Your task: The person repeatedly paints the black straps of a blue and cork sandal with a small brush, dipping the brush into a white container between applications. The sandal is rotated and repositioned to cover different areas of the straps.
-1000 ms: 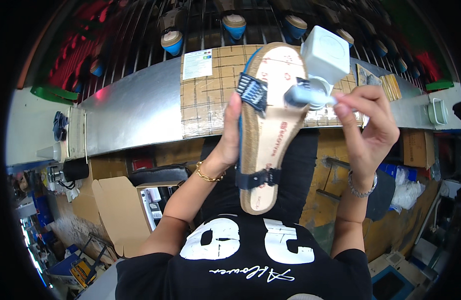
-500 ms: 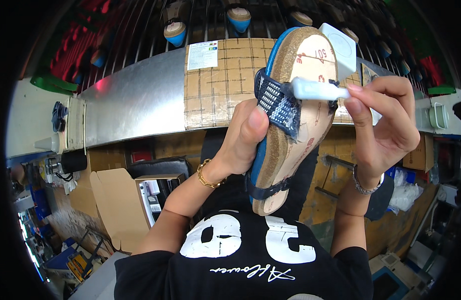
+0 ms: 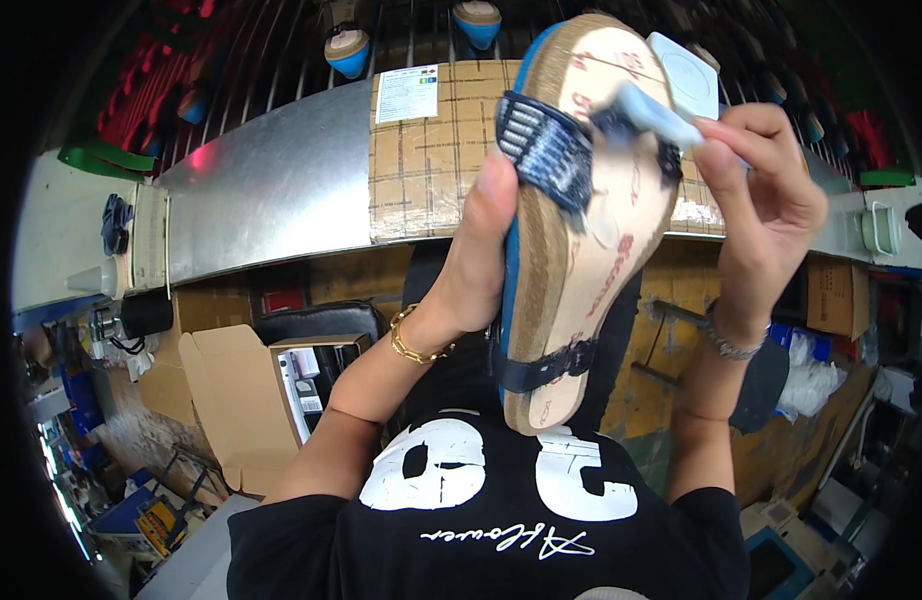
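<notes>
One sandal [image 3: 593, 280] is raised at the near edge of the worktop [image 3: 271, 180], gripped along its side by the left hand [image 3: 478, 245]; the right hand [image 3: 766, 200] pinches a brush [image 3: 656, 112] near the wide strap [image 3: 548, 150]. Brushing seems in hand; the next stroke calls for a steady sandal.

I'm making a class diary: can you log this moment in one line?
left hand: holds sandal | right hand: holds blurred brush over sandal | brush touching sandal: cannot tell | cardboard: on metal table
</notes>
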A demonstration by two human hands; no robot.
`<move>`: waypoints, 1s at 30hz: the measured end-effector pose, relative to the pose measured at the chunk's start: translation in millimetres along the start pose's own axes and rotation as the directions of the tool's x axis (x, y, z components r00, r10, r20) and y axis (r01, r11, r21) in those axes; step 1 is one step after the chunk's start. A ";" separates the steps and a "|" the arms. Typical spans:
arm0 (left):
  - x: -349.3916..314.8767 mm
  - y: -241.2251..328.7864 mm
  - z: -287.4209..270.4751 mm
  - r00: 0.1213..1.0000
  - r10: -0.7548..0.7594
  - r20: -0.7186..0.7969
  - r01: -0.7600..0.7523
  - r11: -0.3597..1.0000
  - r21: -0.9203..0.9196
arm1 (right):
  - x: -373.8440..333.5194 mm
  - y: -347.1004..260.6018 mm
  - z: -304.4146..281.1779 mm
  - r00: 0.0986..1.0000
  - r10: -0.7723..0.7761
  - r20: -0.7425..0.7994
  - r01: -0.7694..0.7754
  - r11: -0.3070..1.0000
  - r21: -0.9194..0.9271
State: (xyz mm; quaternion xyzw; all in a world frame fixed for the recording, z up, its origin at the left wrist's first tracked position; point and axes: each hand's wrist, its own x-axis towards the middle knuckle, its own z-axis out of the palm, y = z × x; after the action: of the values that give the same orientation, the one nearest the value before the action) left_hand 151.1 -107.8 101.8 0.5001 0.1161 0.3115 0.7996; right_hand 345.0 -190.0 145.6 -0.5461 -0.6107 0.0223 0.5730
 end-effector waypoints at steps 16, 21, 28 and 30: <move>1.1 0.9 1.5 0.972 0.167 -0.165 -0.129 0.966 0.223 | -34.3 -57.4 44.3 0.959 -0.020 -0.284 -0.094 0.920 -0.381; 0.5 -3.5 -7.0 0.975 0.183 -0.123 -0.152 0.962 0.225 | -29.0 -60.7 36.6 0.972 -0.018 -0.235 -0.074 0.923 -0.378; 3.6 9.4 7.2 0.988 0.078 -0.134 -0.066 0.994 0.091 | -2.5 -19.4 11.5 0.992 -0.124 0.021 0.126 0.982 -0.143; 4.1 14.7 7.8 0.993 0.050 -0.110 -0.041 0.996 0.082 | 2.8 -10.8 5.8 0.983 -0.163 0.090 0.172 0.979 -0.106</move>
State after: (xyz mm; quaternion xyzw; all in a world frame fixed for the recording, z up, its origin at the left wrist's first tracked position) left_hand 152.6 -106.5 118.8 0.5159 0.1617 0.3525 0.7638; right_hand 334.6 -189.0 152.6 -0.5228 -0.6774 -0.0388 0.5160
